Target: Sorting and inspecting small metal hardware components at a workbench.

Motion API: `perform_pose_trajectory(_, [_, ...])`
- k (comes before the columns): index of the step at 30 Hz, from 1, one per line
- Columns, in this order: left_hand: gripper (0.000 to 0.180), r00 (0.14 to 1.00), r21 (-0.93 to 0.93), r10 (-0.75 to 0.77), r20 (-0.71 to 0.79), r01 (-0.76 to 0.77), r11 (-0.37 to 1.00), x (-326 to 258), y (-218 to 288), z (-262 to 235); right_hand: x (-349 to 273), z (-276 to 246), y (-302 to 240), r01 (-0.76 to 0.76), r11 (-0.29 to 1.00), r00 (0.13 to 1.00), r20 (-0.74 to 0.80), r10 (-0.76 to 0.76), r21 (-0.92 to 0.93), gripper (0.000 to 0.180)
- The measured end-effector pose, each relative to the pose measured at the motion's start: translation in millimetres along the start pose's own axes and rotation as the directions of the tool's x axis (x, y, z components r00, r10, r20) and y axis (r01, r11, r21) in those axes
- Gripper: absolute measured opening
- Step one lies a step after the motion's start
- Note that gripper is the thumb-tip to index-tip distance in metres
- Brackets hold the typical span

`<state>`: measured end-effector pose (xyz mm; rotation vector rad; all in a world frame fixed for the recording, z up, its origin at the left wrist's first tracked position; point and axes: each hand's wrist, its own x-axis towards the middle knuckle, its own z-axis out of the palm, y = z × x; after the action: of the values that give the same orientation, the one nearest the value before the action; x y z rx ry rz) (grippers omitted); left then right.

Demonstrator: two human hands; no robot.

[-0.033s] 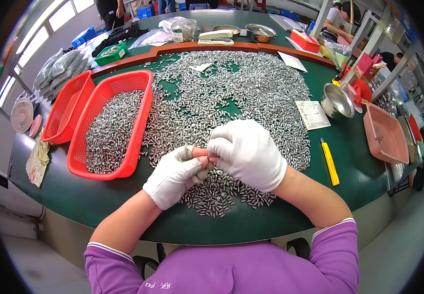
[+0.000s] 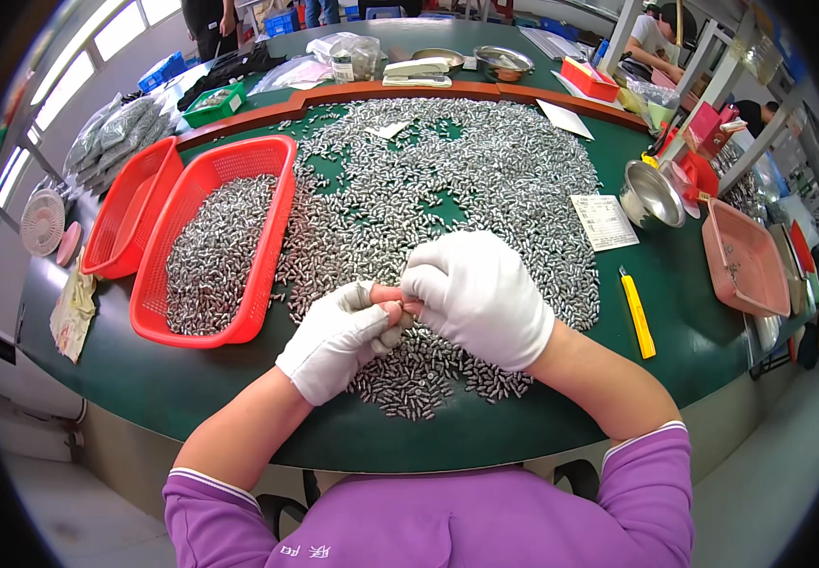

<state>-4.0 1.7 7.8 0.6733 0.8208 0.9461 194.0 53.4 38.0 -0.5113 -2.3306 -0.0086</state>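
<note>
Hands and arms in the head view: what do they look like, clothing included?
The left hand wears a white glove leaving at least two fingertips bare. The right hand wears a matching white glove; its fingertips are partly hidden. Both forearms are bare, below short purple sleeves with white edging.

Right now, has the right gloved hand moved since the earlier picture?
No; judged against the filled red basket, the right gloved hand shows no visible shift in any direction.
</note>
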Motion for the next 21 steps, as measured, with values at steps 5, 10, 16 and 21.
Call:
perform_pose_trajectory(5, [0.02,0.998,-0.091,0.006,0.067,0.0,0.996,5,-2,-7,-9,-6,20,-0.217,0.911,0.975,-0.034,0.219,-0.35,0.021])
perform_pose_trajectory(10, [0.018,0.998,-0.13,-0.011,0.063,0.019,0.991,6,-1,-7,-13,-14,34,-0.361,0.832,0.921,-0.019,0.39,-0.421,0.023])
perform_pose_trajectory(16, [0.019,0.997,-0.114,-0.002,0.073,0.011,0.993,2,0,-2,-17,-11,19,-0.392,0.863,0.844,0.25,0.475,-0.319,0.031])
perform_pose_trajectory(21, [0.018,0.998,-0.072,0.019,0.062,-0.014,0.997,3,0,-3,-22,-1,12,-0.33,0.922,0.79,0.475,0.388,-0.203,0.019])
